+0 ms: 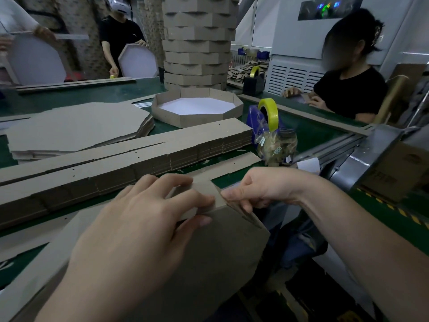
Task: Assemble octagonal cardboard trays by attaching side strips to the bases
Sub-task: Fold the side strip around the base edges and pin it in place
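Observation:
A brown octagonal cardboard base (209, 256) lies tilted at the near table edge, partly over the side. My left hand (139, 226) pinches a side strip (228, 167) against the base's top edge, thumb beneath and fingers on top. My right hand (250, 191) pinches the same corner from the right, where a clear piece of tape seems to sit. The strip runs away to the upper right across the green table (308, 133).
A stack of side strips (130, 156) lies just behind my hands, flat bases (76, 126) at left. A finished tray (197, 108) and a tall tray tower (197, 43) stand beyond. A yellow tape dispenser (267, 117) sits right. Other people work around the table.

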Available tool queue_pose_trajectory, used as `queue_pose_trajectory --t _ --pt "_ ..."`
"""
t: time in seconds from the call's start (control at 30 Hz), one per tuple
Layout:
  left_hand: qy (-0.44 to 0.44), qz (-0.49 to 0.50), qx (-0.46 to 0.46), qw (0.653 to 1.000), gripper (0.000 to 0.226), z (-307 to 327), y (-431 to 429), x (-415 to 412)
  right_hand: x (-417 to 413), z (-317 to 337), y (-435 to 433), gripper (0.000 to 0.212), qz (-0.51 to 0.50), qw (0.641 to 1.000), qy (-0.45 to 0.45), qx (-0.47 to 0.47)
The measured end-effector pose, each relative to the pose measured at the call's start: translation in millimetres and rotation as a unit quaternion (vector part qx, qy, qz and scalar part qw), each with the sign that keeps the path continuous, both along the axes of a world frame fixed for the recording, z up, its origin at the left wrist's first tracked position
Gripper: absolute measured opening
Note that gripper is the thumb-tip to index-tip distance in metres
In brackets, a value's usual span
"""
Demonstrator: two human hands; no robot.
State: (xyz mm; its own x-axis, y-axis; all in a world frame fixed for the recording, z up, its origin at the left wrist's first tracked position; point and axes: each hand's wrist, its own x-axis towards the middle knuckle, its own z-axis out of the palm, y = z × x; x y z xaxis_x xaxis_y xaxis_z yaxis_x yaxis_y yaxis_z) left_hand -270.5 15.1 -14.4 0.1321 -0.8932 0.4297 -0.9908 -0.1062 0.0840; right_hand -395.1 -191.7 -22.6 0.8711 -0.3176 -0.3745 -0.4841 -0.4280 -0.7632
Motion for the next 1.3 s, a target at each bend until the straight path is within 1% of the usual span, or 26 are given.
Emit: queue_pose_trajectory --t 0.03,0.1,0.2,0.27,0.3,0.33,0.37,0.4,0.43,0.47,0.5,0.53,0.57,0.63,0.7,0.83,0.9,1.0,1.03,1.13,1.2,1.3 --pt "-0.001 0.001 -0.001 1.0 0.025 0 0 0 0 -4 -1 0.062 -0.006 1.0 0.003 -0.015" --pt "-0.005 0.0 -0.009 1.0 0.021 0 -2 0 0 -11 -5 0.06 -0.01 1.0 -0.001 -0.015" --pt "0.005 -0.005 -0.021 1.0 0.02 0 -4 0 -4 -13 -13 0.051 0.005 1.0 -0.01 0.001" --pt "0.001 -0.007 -0.019 1.0 0.017 1 -3 0 -11 -8 -23 0.043 -0.004 0.998 -0.026 -0.049" --pt "0.0 -0.007 -0.014 1.0 0.017 2 -3 0 -14 -5 -30 0.039 -0.03 0.995 -0.059 -0.073" --pt "0.002 -0.009 -0.01 1.0 0.017 3 -3 0 -18 -1 -40 0.034 -0.082 0.987 -0.121 -0.074" --pt "0.006 -0.01 -0.01 1.0 0.016 3 -3 0 -21 2 -52 0.029 -0.155 0.965 -0.205 -0.048" --pt "0.005 -0.01 -0.013 1.0 0.015 3 -4 0 -24 4 -65 0.025 -0.234 0.927 -0.293 -0.028" --pt "0.005 -0.009 -0.014 1.0 0.014 3 -4 0 -24 5 -80 0.023 -0.312 0.88 -0.357 -0.035" --pt "0.006 -0.007 -0.014 1.0 0.014 4 -4 0 -24 4 -94 0.022 -0.387 0.836 -0.383 -0.068" --pt "0.01 -0.006 -0.012 1.0 0.016 4 -4 0 -23 1 -108 0.019 -0.451 0.802 -0.376 -0.107" --pt "0.013 -0.005 -0.009 1.0 0.018 5 -4 -1 -21 -5 -120 0.016 -0.496 0.784 -0.346 -0.136" --pt "0.017 -0.004 -0.005 1.0 0.019 6 -3 -2 -18 -10 -130 0.017 -0.522 0.783 -0.304 -0.146" --pt "0.017 -0.003 0.002 1.0 0.018 8 -3 -4 -14 -16 -143 0.027 -0.532 0.804 -0.233 -0.131" --pt "0.017 -0.003 0.003 1.0 0.018 8 -2 -3 -10 -15 -147 0.026 -0.529 0.814 -0.209 -0.117" --pt "0.022 -0.003 0.002 1.0 0.021 8 -2 -3 -9 -12 -149 0.017 -0.551 0.804 -0.219 -0.044" --pt "0.024 -0.007 0.0 1.0 0.022 8 -2 -3 -11 -11 -152 0.014 -0.559 0.794 -0.239 0.011" --pt "0.018 -0.009 -0.002 1.0 0.019 8 -3 -3 -14 -5 -161 0.025 -0.561 0.783 -0.257 0.076" --pt "0.016 -0.009 -0.005 1.0 0.018 7 -4 -2 -13 -2 -162 0.022 -0.564 0.781 -0.253 0.085" --pt "0.014 -0.013 -0.01 1.0 0.018 6 -5 -3 -9 -2 -158 0.004 -0.579 0.771 -0.252 0.076" --pt "0.012 -0.014 -0.011 1.0 0.019 5 -5 -3 -7 -2 -157 0.003 -0.585 0.767 -0.254 0.071" --pt "0.01 -0.014 -0.012 1.0 0.02 4 -7 -3 -4 3 -159 0.005 -0.586 0.773 -0.232 0.075"
